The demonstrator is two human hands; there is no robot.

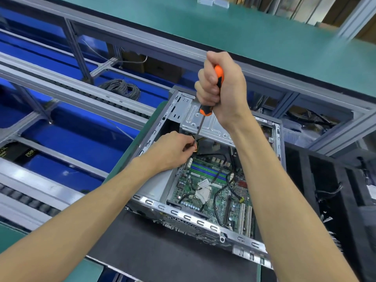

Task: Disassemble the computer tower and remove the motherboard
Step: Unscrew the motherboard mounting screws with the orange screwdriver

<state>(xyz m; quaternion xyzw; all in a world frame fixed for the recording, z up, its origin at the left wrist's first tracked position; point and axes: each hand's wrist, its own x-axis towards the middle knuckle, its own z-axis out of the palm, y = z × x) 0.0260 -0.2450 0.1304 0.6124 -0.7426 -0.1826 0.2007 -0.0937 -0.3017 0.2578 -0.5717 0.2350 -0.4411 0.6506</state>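
An open computer tower (184,217) lies on its side on a dark mat, its green motherboard (211,190) exposed with black cables across it. My right hand (221,88) grips the orange and black handle of a screwdriver (205,110) held upright, its thin shaft running down into the case at the board's far left corner. My left hand (173,150) reaches inside the case and pinches the shaft near its tip. The tip and the screw are hidden behind my fingers. A silver drive cage (203,121) sits above the board's far end.
A green workbench (264,41) with a grey metal frame runs behind the case. Blue conveyor lanes (77,139) with rails lie to the left, with a coil of grey wire (122,88). Dark foam and loose cables (329,192) lie to the right.
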